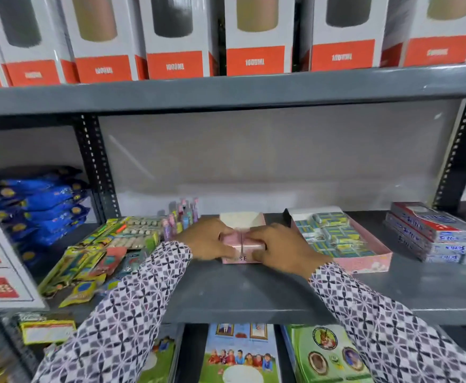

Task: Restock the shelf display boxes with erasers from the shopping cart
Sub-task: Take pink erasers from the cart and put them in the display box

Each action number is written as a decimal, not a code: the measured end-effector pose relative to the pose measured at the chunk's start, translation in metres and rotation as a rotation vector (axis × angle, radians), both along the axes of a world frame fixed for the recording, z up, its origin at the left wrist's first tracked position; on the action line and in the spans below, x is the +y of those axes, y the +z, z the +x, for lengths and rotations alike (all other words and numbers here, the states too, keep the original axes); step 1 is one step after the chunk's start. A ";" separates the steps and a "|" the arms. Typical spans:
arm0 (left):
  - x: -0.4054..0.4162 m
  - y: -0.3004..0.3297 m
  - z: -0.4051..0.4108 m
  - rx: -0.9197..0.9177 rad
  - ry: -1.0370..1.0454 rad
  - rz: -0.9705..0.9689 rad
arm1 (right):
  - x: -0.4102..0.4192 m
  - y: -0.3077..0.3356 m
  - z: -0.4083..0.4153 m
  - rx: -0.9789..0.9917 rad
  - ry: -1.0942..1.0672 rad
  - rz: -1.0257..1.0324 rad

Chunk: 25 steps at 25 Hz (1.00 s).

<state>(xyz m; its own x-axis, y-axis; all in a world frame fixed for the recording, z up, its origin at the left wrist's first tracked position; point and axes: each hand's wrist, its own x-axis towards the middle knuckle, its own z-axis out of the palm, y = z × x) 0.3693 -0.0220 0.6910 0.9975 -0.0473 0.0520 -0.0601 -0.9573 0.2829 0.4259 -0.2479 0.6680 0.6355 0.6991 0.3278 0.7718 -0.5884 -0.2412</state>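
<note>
A small pink display box (242, 246) stands on the grey shelf (240, 297) in the middle of the head view, its flap up at the back. My left hand (209, 239) grips its left side and my right hand (278, 248) grips its right side, fingers curled over the top. What lies inside it is hidden by my hands. To the right lies a wider pink display box (364, 262) filled with several blue-and-green erasers (334, 234). The shopping cart is out of view.
Packs of stationery (102, 250) and small bottles (180, 217) lie to the left, with blue packets (38, 205) beyond. Stacked red-and-blue boxes (433, 236) sit at the right. Bottle boxes (258, 34) fill the shelf above; books (240, 355) lie below.
</note>
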 end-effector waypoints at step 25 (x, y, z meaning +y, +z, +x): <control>-0.045 -0.101 -0.195 -0.608 0.242 -0.438 | -0.010 -0.073 -0.142 -0.166 0.062 0.472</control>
